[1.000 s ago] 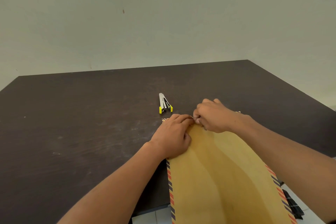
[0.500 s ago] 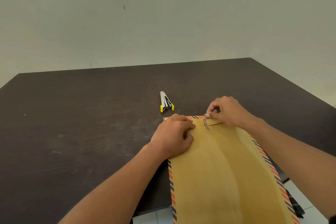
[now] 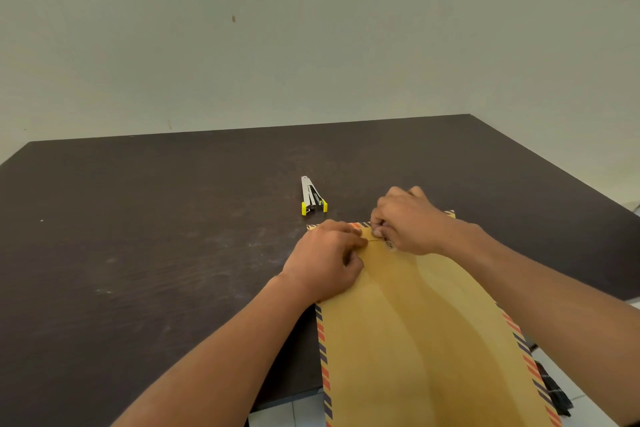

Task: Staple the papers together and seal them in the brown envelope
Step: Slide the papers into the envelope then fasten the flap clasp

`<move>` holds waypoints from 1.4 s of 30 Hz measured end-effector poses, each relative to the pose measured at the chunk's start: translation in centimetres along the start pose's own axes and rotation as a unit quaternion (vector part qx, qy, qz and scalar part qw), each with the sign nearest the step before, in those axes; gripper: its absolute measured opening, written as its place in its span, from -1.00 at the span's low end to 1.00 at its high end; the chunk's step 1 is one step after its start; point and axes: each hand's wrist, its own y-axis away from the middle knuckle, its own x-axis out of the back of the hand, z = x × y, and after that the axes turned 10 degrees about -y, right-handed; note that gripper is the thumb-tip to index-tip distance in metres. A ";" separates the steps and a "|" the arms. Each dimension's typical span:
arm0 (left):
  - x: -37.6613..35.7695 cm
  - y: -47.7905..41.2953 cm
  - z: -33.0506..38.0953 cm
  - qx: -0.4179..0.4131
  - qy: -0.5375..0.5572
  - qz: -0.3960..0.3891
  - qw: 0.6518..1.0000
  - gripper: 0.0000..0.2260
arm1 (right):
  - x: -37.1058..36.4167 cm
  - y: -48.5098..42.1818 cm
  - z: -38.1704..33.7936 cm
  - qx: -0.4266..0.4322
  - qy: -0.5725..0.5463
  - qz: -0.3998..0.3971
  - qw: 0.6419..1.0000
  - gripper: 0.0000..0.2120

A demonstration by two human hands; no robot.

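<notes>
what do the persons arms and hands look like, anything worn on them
Both forearms are bare up to the frame edge: no sleeves, watch, bracelets or gloves show. The left hand and right hand carry no visible rings, and no markings show on either arm.

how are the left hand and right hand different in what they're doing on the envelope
The left hand lies knuckles-up, pressing the brown envelope near its left side; the right hand is curled at the top edge, fingertips pinching at the clasp. The left hand sits nearer the person, the right hand nearer the stapler. Both touch the envelope's far end.
</notes>
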 end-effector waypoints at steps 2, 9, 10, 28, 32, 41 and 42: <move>0.0 0.0 -0.1 -0.001 0.001 0.000 1.000 -0.67 | 0.4 -1.0 0.0 -0.013 -0.020 -0.024 0.999 -0.82; 0.1 0.0 -0.2 0.003 0.005 -0.002 1.000 -0.67 | 0.2 -1.4 2.3 -0.089 -0.122 0.008 0.989 -0.82; 0.0 0.0 -0.2 0.004 0.004 -0.006 1.000 -0.67 | 0.1 -1.2 2.6 -0.096 -0.124 0.022 0.987 -0.85; 0.6 0.4 1.8 0.073 -0.160 -0.020 0.984 -0.71 | -0.8 9.0 4.8 -0.278 -0.290 0.119 0.908 -0.83; 0.5 0.4 2.1 0.093 -0.167 -0.021 0.981 -0.71 | -0.4 9.2 4.4 -0.297 -0.347 0.120 0.881 -0.85; 1.2 0.1 2.3 0.099 -0.113 -0.051 0.987 -0.66 | 2.4 9.0 4.5 -0.292 -0.499 0.111 0.808 -0.79; 1.4 0.0 2.4 0.102 -0.104 -0.055 0.988 -0.66 | 3.0 8.9 4.5 -0.300 -0.522 0.114 0.790 -0.77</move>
